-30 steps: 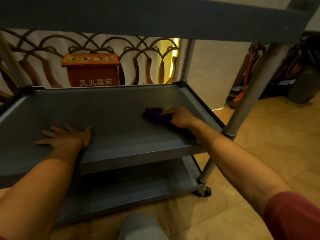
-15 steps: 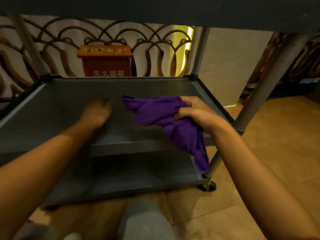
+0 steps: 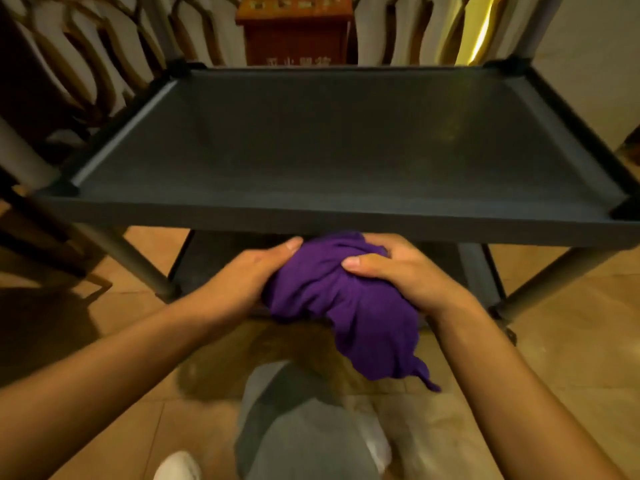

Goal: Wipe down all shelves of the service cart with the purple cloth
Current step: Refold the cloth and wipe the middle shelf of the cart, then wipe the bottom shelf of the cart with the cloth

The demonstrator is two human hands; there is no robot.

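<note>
The grey service cart (image 3: 346, 223) stands in front of me, and I look down onto its bare top shelf. A lower shelf (image 3: 221, 265) shows dimly beneath the front rim. The purple cloth (image 3: 339, 303) is bunched up in the air just in front of that rim, with one end hanging down. My left hand (image 3: 242, 275) holds the cloth's left side, fingers curled under it. My right hand (image 3: 401, 271) grips its right side from above, thumb on top.
A red wooden box (image 3: 294, 29) with white characters stands behind the cart against an ornate metal railing (image 3: 86, 53). The floor (image 3: 571, 341) is tan tile. My knee in grey trousers (image 3: 304, 427) and a white shoe (image 3: 176, 465) are below my hands.
The view has risen from the middle shelf to above the top shelf. My right hand pulled the cloth out of the cart. My left hand left the shelf and took hold of the cloth.
</note>
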